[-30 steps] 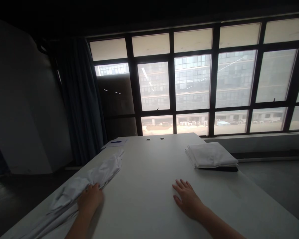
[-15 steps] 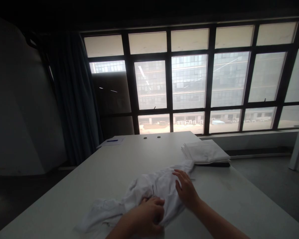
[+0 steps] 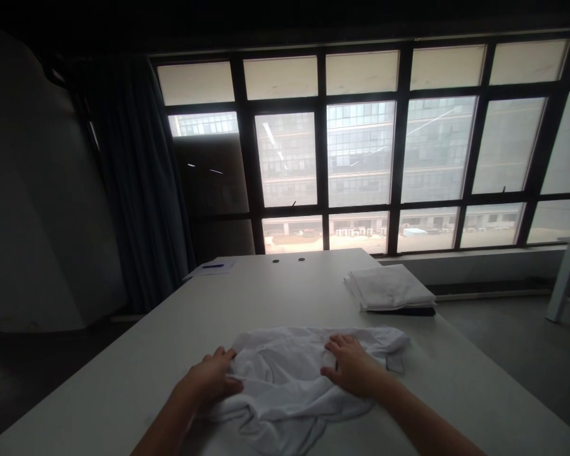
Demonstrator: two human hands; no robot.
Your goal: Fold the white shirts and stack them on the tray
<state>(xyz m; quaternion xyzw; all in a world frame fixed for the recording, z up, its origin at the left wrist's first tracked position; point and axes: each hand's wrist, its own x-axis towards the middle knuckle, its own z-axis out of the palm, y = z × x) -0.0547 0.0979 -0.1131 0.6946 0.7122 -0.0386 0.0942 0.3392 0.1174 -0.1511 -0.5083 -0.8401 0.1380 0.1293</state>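
Observation:
A crumpled white garment (image 3: 280, 373) lies spread across the near part of the table, with a sleeve-like end reaching to the right. At its left edge, my left hand (image 3: 213, 377) has fingers and thumb closed round the cloth. My right hand (image 3: 351, 367) is on the right half of the garment, its fingers and thumb curled about a bunched bit of the fabric. Folds hide the garment's exact shape, and its lower edge falls near the bottom of the view.
On the white table (image 3: 275, 294), a stack of folded white cloth (image 3: 389, 288) rests on a dark flat item (image 3: 420, 311) at the right edge. Paper with a blue pen (image 3: 213, 266) lies at the far left. Two round table inserts (image 3: 301, 259) sit at the far end.
My left hand has moved left and away, from the garment's middle to its left edge. The garment has been turned and spread wider, now lying more crosswise. My right hand has lowered onto the cloth.

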